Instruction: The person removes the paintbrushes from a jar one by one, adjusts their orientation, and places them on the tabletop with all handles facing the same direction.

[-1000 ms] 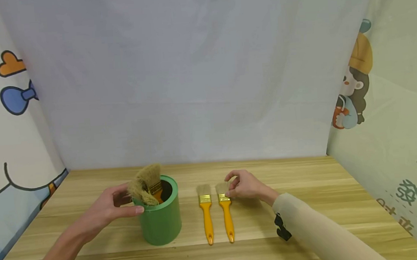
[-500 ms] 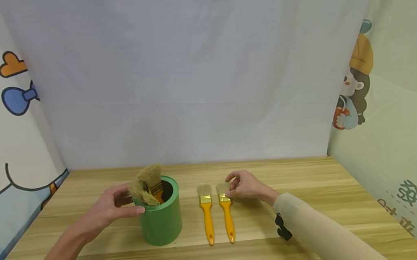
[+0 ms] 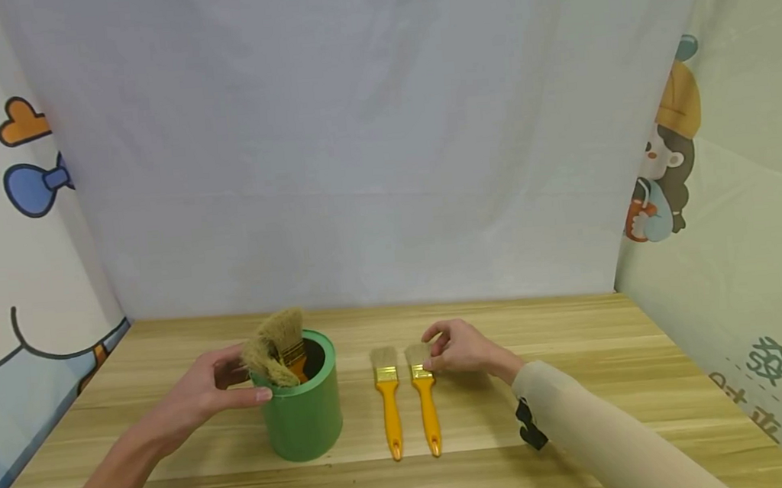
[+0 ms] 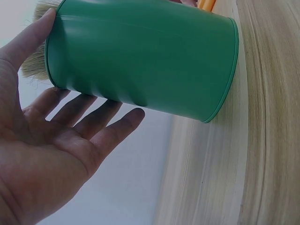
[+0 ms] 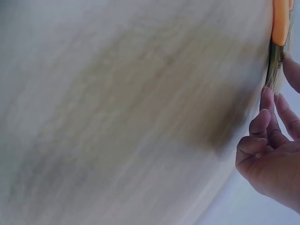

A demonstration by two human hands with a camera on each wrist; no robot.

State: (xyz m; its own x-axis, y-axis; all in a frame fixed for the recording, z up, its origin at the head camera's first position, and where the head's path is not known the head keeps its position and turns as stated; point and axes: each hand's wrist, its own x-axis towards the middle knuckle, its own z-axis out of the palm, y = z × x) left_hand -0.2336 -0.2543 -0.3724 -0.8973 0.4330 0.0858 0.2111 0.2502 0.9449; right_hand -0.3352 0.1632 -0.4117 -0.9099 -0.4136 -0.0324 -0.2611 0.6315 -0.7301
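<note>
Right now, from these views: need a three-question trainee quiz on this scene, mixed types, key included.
1. How many brushes lie flat on the table?
2. True or false: the left hand is at the green can, which stands upright.
3. Which end of the nearest brush is the right hand beside?

Key:
1. Two.
2. True.
3. The bristle end.

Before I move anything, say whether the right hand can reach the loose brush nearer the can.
Probably yes: only the other loose brush, flat on the table, lies between the right hand and that nearer brush.
</note>
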